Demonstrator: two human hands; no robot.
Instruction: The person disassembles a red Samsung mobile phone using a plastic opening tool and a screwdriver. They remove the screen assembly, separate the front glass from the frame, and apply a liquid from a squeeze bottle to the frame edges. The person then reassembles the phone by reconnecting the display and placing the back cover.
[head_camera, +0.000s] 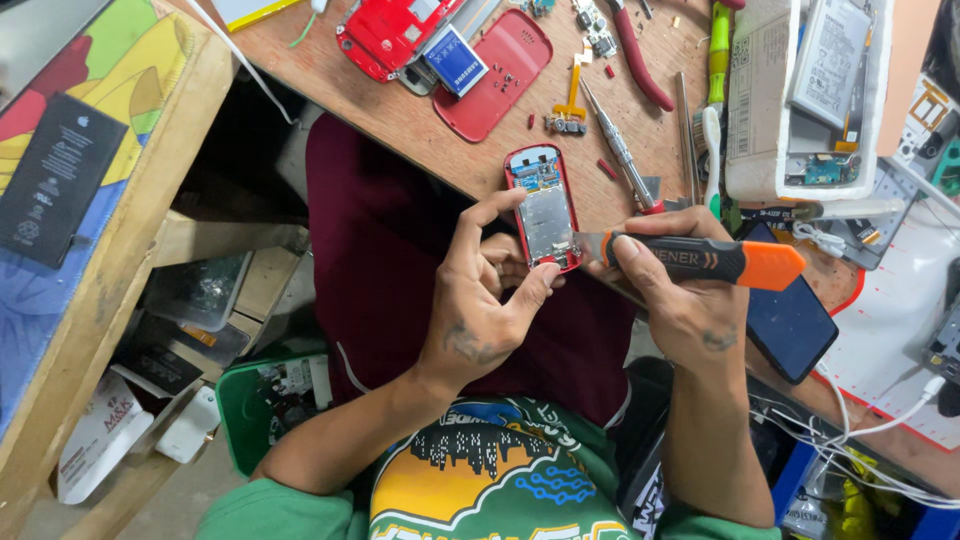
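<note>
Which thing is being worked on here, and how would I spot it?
Find the wooden workbench and follow its near edge to the two hands. The left hand holds a small red phone frame, opened up, with a silvery plate inside. Unlike the other red shells, an orange-handled knife in the right hand touches it.

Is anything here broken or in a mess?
The small red phone in the left hand has its cover off, with the circuit board bare. The right hand holds an orange-and-black knife against its edge. Red shells, screws and tools lie scattered over the wooden bench.
</note>
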